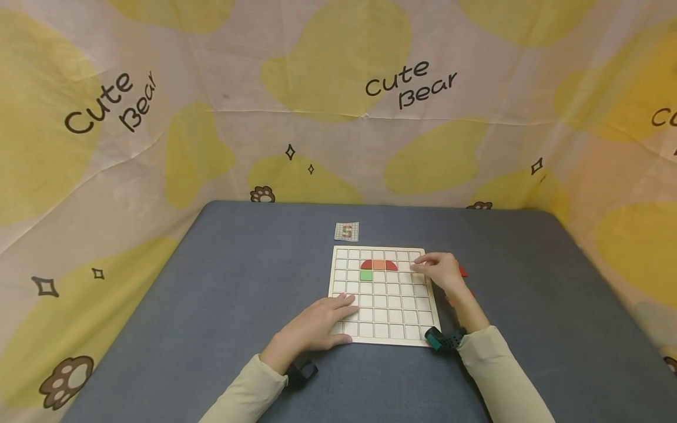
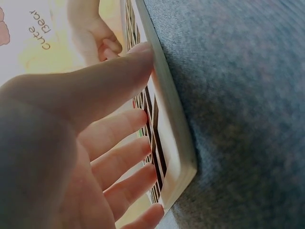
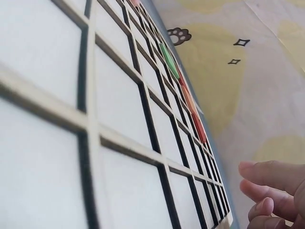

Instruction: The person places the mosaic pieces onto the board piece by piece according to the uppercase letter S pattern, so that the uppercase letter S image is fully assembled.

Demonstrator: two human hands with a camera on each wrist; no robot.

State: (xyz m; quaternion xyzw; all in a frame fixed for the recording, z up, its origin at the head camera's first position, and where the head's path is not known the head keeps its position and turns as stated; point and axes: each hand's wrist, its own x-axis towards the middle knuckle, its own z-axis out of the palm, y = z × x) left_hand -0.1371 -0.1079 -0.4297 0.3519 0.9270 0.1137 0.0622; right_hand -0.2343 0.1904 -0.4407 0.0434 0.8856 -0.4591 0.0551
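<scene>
Showing small card [image 1: 347, 231] beyond board [image 1: 394, 316] in head view alone, left grip [image 1: 321, 322] spread, right grip [image 1: 444, 272] loosely empty.

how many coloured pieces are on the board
4 in head view: red piece, orange piece, second red piece in one row, left to right; green piece just below the first. Left hand or right hand may hide others.

The gridded board [image 1: 394, 302] is white, its pieces [image 1: 367, 275] red, orange and green. Yellow blotches [image 1: 338, 59] pattern the pale backdrop [image 1: 238, 70].
</scene>
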